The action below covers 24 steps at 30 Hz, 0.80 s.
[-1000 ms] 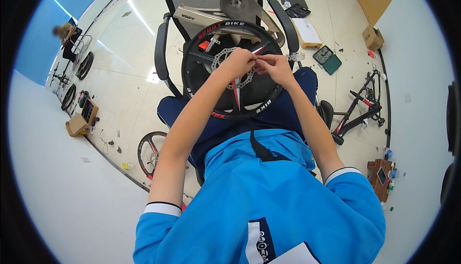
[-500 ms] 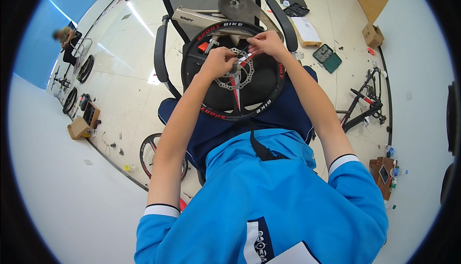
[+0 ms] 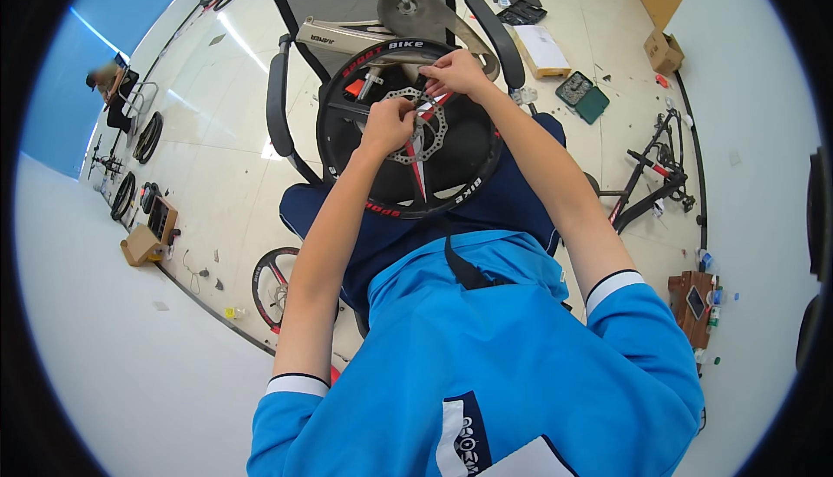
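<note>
A black bicycle wheel (image 3: 475, 163) with red and white markings lies across my lap and the seat of a chair. Its silver disc brake rotor (image 3: 438, 140) faces up around the hub. My left hand (image 3: 388, 126) is closed, thumb and fingers pinched together at the rotor's left side near the hub; whatever lies between them is hidden. On the far side of the rotor, my right hand (image 3: 458, 74) has its fingers closed around a thin dark tool (image 3: 422, 84), which points down toward the rotor. The tool's exact kind is too small to make out.
Behind the wheel, a beige bike frame (image 3: 343, 36) leans on the office chair, between its black armrests (image 3: 278, 99). On the floor at right are a green tool case (image 3: 593, 105), a white box (image 3: 542, 50) and a black bike frame (image 3: 646, 184). A person (image 3: 111, 86) sits far left.
The whole view has shifted slightly, so the wheel and chair appear farther left. Both hands stay at the rotor, with only small finger movements.
</note>
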Motion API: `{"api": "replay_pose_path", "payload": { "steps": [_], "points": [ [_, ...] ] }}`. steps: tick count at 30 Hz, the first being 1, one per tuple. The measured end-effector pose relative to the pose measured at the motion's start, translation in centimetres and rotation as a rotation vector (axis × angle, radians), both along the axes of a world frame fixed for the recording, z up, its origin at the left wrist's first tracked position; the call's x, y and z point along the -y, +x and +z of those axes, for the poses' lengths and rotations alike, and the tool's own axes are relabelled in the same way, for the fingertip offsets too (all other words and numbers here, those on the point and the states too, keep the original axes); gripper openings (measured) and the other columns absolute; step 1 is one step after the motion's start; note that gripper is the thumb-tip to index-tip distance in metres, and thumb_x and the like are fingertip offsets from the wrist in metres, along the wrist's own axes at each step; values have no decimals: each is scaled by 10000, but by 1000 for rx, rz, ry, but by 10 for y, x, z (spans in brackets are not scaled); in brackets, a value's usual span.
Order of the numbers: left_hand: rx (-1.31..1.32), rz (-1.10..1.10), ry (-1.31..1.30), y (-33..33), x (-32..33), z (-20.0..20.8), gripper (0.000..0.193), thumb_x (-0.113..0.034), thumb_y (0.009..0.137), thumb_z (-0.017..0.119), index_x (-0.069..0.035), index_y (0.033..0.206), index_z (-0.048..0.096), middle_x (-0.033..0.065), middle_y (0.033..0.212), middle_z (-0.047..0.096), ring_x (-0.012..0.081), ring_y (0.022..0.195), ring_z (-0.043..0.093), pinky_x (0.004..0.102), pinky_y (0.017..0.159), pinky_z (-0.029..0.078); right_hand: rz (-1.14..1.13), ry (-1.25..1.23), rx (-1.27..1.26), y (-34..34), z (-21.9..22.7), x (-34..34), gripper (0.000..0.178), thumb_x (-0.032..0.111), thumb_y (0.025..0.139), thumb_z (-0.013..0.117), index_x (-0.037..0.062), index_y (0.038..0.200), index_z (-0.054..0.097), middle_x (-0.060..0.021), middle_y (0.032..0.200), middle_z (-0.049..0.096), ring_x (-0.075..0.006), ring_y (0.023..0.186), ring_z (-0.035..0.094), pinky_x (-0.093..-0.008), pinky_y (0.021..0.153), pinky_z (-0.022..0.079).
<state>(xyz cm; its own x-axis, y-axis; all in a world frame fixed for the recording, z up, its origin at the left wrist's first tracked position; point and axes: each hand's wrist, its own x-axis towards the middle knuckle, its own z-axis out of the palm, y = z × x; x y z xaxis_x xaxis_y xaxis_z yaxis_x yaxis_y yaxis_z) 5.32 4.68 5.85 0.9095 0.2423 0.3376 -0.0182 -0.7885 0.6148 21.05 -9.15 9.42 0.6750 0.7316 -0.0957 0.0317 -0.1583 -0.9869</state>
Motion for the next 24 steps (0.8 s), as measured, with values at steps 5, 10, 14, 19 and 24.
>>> {"api": "replay_pose_path", "payload": {
  "steps": [5,10,14,19,24],
  "points": [
    [-19,55,-15,-1,3,1,192,-103,827,685,31,954,737,198,877,734,289,800,739,344,764,579,9,-33,11,2,0,-1,338,210,901,742,-115,970,679,-177,822,726,-204,679,733,-295,620,622],
    [-24,101,-23,0,7,3,194,-104,800,665,31,912,749,209,840,727,308,774,733,357,768,578,-11,-8,2,6,-8,-3,322,171,919,719,-149,919,684,-197,784,723,-228,657,734,-316,608,629],
    [-22,113,-22,0,6,1,192,-102,790,655,35,885,751,216,830,723,320,768,730,367,765,578,13,-21,-29,5,-9,-4,325,214,908,735,-96,989,684,-164,820,723,-198,696,732,-287,637,618],
    [-4,124,-47,-1,10,3,185,-102,789,656,36,872,749,211,825,724,321,762,728,368,759,576,29,-6,-26,9,-11,-3,310,207,910,731,-88,994,685,-162,823,723,-198,696,732,-287,632,615],
    [30,141,-57,0,11,-2,183,-103,785,659,32,869,749,206,823,726,320,776,727,375,768,571,2,16,-25,7,-9,-5,305,173,911,726,-119,992,690,-172,800,723,-211,670,732,-309,622,625]
  ]
}}
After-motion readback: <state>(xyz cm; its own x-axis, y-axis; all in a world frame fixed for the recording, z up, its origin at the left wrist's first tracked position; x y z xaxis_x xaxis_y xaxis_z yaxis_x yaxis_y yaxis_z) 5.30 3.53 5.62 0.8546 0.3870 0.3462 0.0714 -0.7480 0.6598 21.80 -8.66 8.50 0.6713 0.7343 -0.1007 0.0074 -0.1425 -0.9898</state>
